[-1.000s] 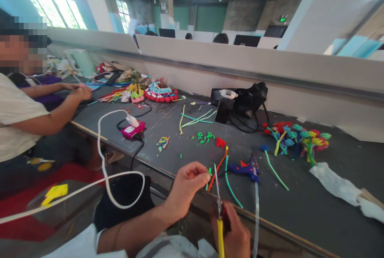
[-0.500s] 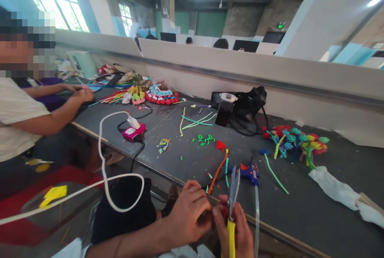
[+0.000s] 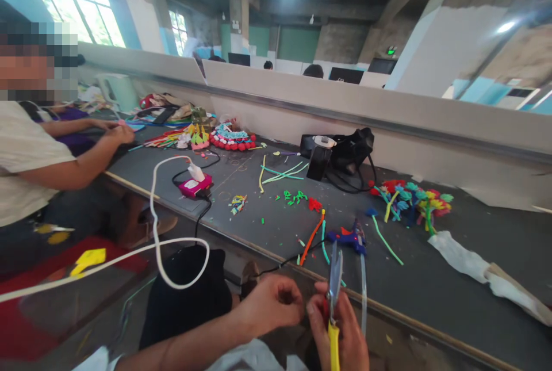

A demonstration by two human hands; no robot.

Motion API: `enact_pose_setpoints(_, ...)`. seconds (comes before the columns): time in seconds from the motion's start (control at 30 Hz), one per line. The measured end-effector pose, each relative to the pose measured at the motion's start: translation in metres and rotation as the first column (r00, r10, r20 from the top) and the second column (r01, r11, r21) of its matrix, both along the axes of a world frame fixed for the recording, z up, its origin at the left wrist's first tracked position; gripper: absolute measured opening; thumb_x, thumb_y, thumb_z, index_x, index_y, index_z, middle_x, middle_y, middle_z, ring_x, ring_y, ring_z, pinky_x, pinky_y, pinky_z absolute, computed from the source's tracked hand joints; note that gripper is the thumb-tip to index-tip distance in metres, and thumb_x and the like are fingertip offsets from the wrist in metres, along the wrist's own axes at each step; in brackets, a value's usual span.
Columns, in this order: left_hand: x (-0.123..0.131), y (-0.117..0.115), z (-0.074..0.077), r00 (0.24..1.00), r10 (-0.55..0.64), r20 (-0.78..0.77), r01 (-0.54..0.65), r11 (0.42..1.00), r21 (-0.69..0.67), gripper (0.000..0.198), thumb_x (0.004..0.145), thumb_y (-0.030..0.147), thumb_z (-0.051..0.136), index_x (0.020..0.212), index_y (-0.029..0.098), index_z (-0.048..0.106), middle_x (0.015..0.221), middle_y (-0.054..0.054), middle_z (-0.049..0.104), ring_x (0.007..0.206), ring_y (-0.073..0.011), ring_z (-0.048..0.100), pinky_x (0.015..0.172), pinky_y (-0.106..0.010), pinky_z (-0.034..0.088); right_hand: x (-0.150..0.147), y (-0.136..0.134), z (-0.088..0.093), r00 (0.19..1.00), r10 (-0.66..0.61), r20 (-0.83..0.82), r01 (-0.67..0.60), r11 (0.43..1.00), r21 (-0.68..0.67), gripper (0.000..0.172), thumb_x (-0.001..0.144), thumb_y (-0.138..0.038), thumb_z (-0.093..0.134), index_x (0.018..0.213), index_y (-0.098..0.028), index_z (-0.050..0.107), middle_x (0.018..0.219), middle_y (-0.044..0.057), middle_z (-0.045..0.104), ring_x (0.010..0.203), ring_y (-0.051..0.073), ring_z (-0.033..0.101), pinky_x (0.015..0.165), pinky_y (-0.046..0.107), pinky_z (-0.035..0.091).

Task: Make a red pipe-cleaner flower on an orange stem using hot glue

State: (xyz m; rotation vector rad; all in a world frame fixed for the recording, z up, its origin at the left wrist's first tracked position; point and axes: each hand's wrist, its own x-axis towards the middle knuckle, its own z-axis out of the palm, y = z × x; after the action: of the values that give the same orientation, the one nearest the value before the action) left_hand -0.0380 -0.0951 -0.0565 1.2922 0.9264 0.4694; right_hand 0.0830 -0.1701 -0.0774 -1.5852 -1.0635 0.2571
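My right hand (image 3: 340, 331) is closed around yellow-handled scissors (image 3: 334, 296) whose blades point up, just below the near edge of the dark table (image 3: 431, 296). My left hand (image 3: 269, 305) is pinched shut right beside it, fingertips nearly touching the right hand; what it pinches is too small to make out. Just beyond, a blue glue gun (image 3: 349, 237) lies on the table with orange and green pipe cleaners (image 3: 314, 236) beside it.
A pipe-cleaner flower bunch (image 3: 411, 198) and a white cloth (image 3: 470, 262) lie to the right. Black bag (image 3: 345, 152), green scraps (image 3: 295, 197) and a pink power strip (image 3: 194, 185) with white cable sit mid-table. A person (image 3: 38, 152) sits at left by colourful crafts (image 3: 230, 136).
My left hand came down from the table edge to meet my right hand. The scissors swung upright and stayed raised. The view tilted slightly.
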Motion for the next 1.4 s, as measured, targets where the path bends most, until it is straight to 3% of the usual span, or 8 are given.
enact_pose_setpoints(0.23, -0.016, -0.020, -0.002, 0.991, 0.016, 0.132, 0.008, 0.985, -0.173, 0.016, 0.059, 0.028, 0.071, 0.060, 0.015, 0.061, 0.052, 0.005, 0.051, 0.050, -0.0073, 0.038, 0.051, -0.022, 0.027, -0.010, -0.020, -0.003, 0.994, 0.105, 0.012, -0.105, 0.994, -0.038, 0.036, 0.086, -0.052, 0.054, 0.099, -0.019, 0.061, 0.071, 0.000, 0.066, 0.059, 0.013, 0.063, 0.062, 0.022, 0.051)
enact_pose_setpoints(0.4, -0.020, -0.038, 0.003, 0.963, 0.121, 0.240, -0.085, 0.984, -0.154, 0.018, 0.058, 0.025, 0.075, 0.058, 0.014, 0.060, 0.052, 0.005, 0.049, 0.050, -0.0066, 0.036, 0.052, -0.021, 0.025, -0.011, -0.033, -0.005, 0.994, 0.109, 0.021, -0.109, 0.993, -0.039, 0.036, 0.084, -0.048, 0.058, 0.105, -0.019, 0.061, 0.074, 0.000, 0.067, 0.063, 0.014, 0.065, 0.065, 0.022, 0.052)
enact_pose_setpoints(0.6, -0.028, -0.061, 0.030, 0.806, 0.343, 0.483, -0.352, 0.933, -0.077, 0.011, 0.069, 0.020, 0.070, 0.066, 0.014, 0.062, 0.060, 0.004, 0.051, 0.057, -0.0074, 0.041, 0.059, -0.020, 0.032, -0.022, -0.054, -0.011, 0.966, 0.186, 0.180, -0.189, 0.982, 0.003, 0.033, 0.083, -0.046, 0.058, 0.098, -0.018, 0.064, 0.085, 0.005, 0.073, 0.071, 0.017, 0.069, 0.062, 0.023, 0.054)
enact_pose_setpoints(0.7, -0.029, -0.066, 0.040, 0.724, 0.391, 0.568, -0.421, 0.903, -0.085, 0.009, 0.072, 0.021, 0.070, 0.070, 0.015, 0.063, 0.068, 0.001, 0.059, 0.066, -0.0102, 0.050, 0.067, -0.022, 0.038, -0.037, -0.062, -0.017, 0.973, 0.175, 0.149, -0.177, 0.984, -0.004, 0.034, 0.085, -0.048, 0.057, 0.100, -0.018, 0.062, 0.081, 0.004, 0.071, 0.066, 0.015, 0.067, 0.061, 0.021, 0.052)
enact_pose_setpoints(0.8, -0.027, -0.065, 0.045, 0.692, 0.415, 0.591, -0.457, 0.885, -0.087, 0.008, 0.073, 0.021, 0.069, 0.073, 0.016, 0.064, 0.073, 0.000, 0.063, 0.070, -0.0114, 0.053, 0.070, -0.023, 0.040, -0.044, -0.063, -0.018, 0.985, 0.122, 0.125, -0.124, 0.992, 0.005, 0.037, 0.086, -0.051, 0.055, 0.101, -0.017, 0.061, 0.080, 0.004, 0.070, 0.063, 0.014, 0.065, 0.061, 0.022, 0.051)
enact_pose_setpoints(1.0, -0.019, -0.064, 0.046, 0.665, 0.432, 0.609, -0.465, 0.878, -0.115, 0.007, 0.074, 0.021, 0.069, 0.073, 0.016, 0.064, 0.072, 0.000, 0.063, 0.069, -0.0107, 0.054, 0.070, -0.022, 0.041, -0.039, -0.062, -0.014, 0.966, 0.170, 0.195, -0.175, 0.985, 0.007, 0.030, 0.085, -0.045, 0.058, 0.099, -0.018, 0.062, 0.073, 0.001, 0.068, 0.056, 0.012, 0.062, 0.057, 0.020, 0.048)
enact_pose_setpoints(1.4, -0.014, -0.070, 0.044, 0.697, 0.437, 0.568, -0.448, 0.884, -0.130, 0.010, 0.070, 0.023, 0.072, 0.071, 0.016, 0.065, 0.066, 0.001, 0.062, 0.065, -0.0112, 0.055, 0.065, -0.023, 0.041, -0.043, -0.066, -0.020, 0.988, 0.080, 0.136, -0.084, 0.996, 0.025, 0.034, 0.085, -0.048, 0.057, 0.096, -0.017, 0.066, 0.067, 0.001, 0.067, 0.053, 0.012, 0.061, 0.053, 0.020, 0.045)
